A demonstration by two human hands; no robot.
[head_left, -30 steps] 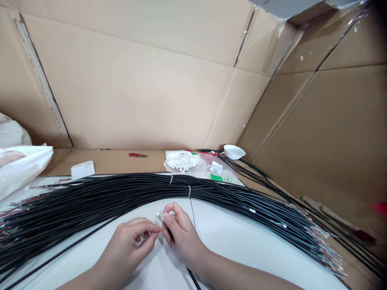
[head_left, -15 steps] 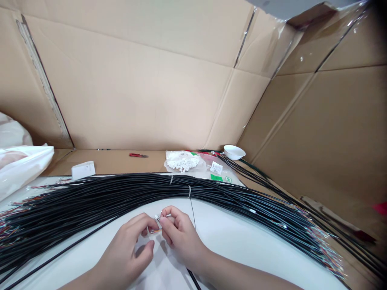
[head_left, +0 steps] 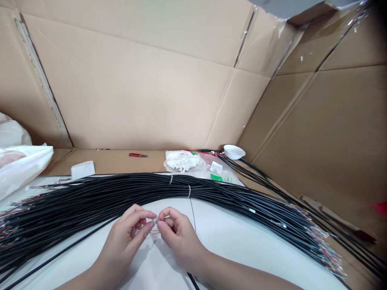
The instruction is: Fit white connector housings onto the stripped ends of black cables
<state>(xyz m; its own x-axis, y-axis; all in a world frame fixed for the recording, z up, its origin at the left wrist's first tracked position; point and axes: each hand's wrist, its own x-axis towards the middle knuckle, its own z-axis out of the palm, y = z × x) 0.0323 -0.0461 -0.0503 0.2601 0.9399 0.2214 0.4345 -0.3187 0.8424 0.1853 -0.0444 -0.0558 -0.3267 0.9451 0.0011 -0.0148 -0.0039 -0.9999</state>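
Observation:
My left hand [head_left: 127,237] and my right hand [head_left: 178,237] meet low in the middle of the white table [head_left: 242,241]. Both pinch a small white connector [head_left: 155,221] with thin coloured wire ends between the fingertips. A single black cable [head_left: 192,280] runs from under my right hand toward the near edge. Just beyond the hands lies a thick bundle of black cables [head_left: 121,193], tied with white bands, stretching across the table from left to right.
Brown cardboard walls [head_left: 151,92] close in the back and right. At the back lie a bag of white connectors [head_left: 181,160], a white bowl [head_left: 234,151], red snips [head_left: 137,154], a white box [head_left: 82,169] and green labels. A white plastic bag [head_left: 18,165] sits left.
Both hands shifted slightly left and forward, and the fingertips have closed tighter together around the connector. The cable bundle has not moved.

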